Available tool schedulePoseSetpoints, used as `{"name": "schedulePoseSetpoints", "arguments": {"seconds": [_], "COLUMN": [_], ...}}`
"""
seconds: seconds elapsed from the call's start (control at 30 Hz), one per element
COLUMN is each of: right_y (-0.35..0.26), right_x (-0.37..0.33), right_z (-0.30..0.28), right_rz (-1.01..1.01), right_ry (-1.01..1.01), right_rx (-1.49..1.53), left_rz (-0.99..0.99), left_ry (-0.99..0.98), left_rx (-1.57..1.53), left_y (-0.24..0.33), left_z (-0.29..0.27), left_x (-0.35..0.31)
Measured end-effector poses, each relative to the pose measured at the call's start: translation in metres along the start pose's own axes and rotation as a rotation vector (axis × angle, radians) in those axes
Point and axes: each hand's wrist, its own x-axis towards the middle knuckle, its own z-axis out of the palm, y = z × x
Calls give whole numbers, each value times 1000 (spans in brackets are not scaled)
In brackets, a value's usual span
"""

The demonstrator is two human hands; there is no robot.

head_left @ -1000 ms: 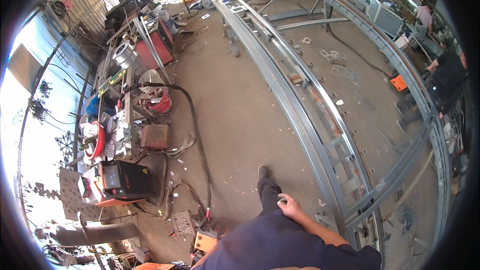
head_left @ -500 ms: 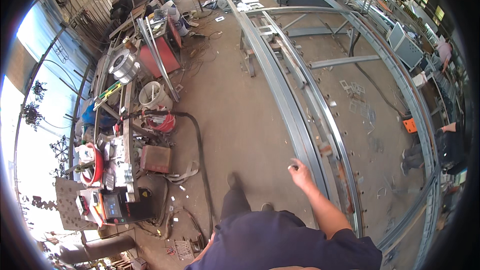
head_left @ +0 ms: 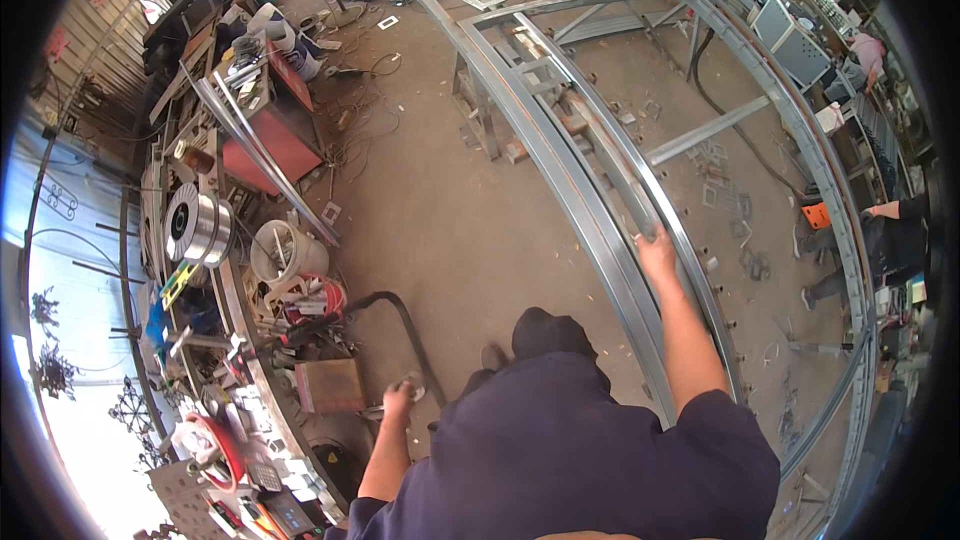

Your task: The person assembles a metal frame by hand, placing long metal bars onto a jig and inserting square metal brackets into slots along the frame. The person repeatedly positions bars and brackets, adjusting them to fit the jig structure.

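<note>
My right hand (head_left: 657, 255) reaches over the long steel rails (head_left: 560, 180) to my right, between the wide outer rail and the shiny inner rail (head_left: 625, 165). Its fingers are closed at the rail's edge; what they pinch, if anything, is too small to make out. Low on my left side, my left hand (head_left: 397, 400) hangs with curled fingers beside a brown box (head_left: 330, 386) and a black hose (head_left: 408, 325). A pale shape shows by its fingertips, too blurred to name.
A workbench on the left carries a wire spool (head_left: 198, 225) and tools, with a white bucket (head_left: 287, 252) beside it. A red cabinet (head_left: 265, 150) stands beyond. Across the frame, an orange box (head_left: 817, 215) lies near another person's legs (head_left: 830, 285).
My right hand has moved forward and right, from beside the outer rail to over the rails. My left hand has come into view. My body has moved forward along the frame.
</note>
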Motion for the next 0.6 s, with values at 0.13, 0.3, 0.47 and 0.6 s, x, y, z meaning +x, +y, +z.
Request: {"name": "schedulePoseSetpoints", "arguments": {"seconds": [0.13, 0.3, 0.47, 0.6], "right_y": [-23, -46, -62, -90], "right_x": [116, 241, 267, 264], "right_z": [25, 70, 101, 95], "right_rz": [32, 125, 186, 209], "right_ry": [120, 103, 68, 29], "right_rx": [-89, -198, -359, -470], "left_rz": [140, 18, 193, 99], "left_ry": [121, 166, 43, 16], "left_rx": [-89, 82, 508, 626], "left_y": [153, 218, 257, 306], "left_z": [28, 52, 62, 75], "left_x": [37, 76, 96, 159]}}
